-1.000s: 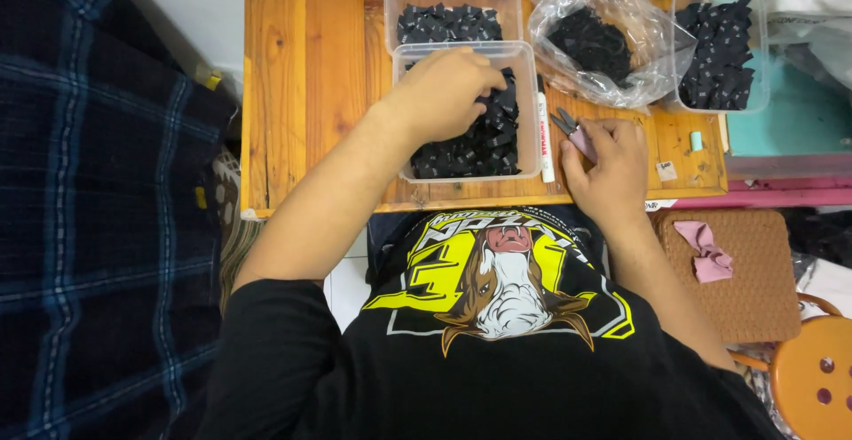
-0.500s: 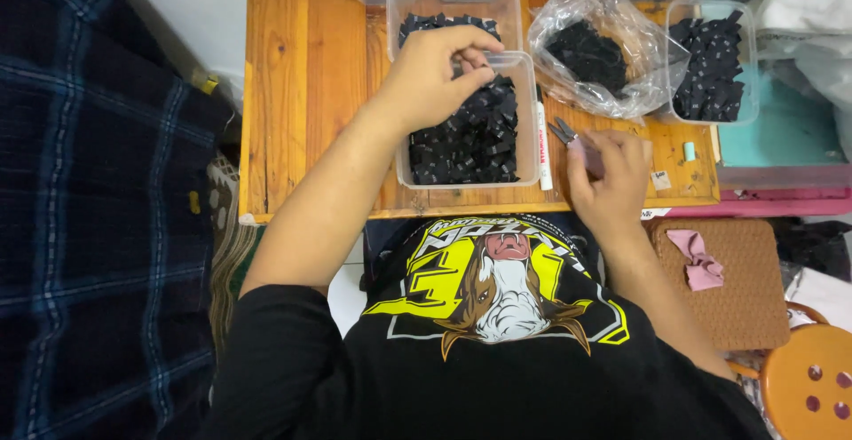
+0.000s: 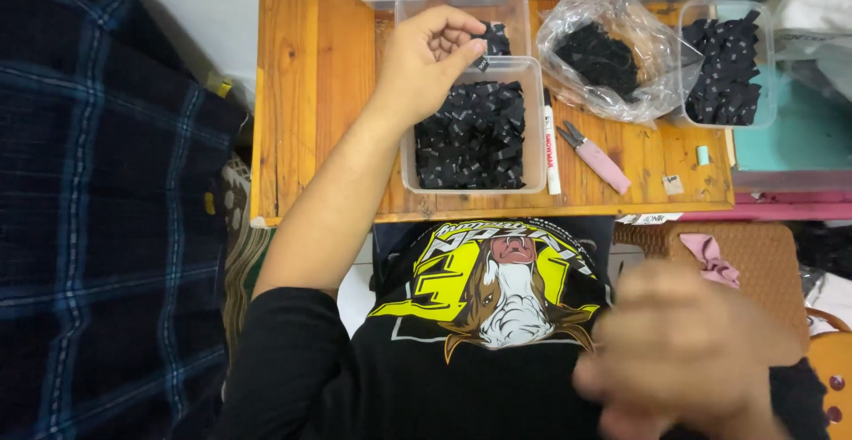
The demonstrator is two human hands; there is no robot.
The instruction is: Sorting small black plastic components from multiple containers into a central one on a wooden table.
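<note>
Wooden table [image 3: 302, 94]: clear tubs [image 3: 532, 129] of black pieces, plastic bag [image 3: 612, 50], white marker [image 3: 550, 152], pink snips [image 3: 596, 158].

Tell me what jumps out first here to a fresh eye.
The left hand is raised over a clear plastic tub of small black pieces on the wooden table, pinching one piece. The right hand is a blur, low and close to the camera. A pink-handled cutter lies right of the tub.

Orange-stained pine plank surface [image 3: 306, 94]; white wall [image 3: 195, 5] behind; brown woven wicker stool [image 3: 763, 254] at right.
</note>
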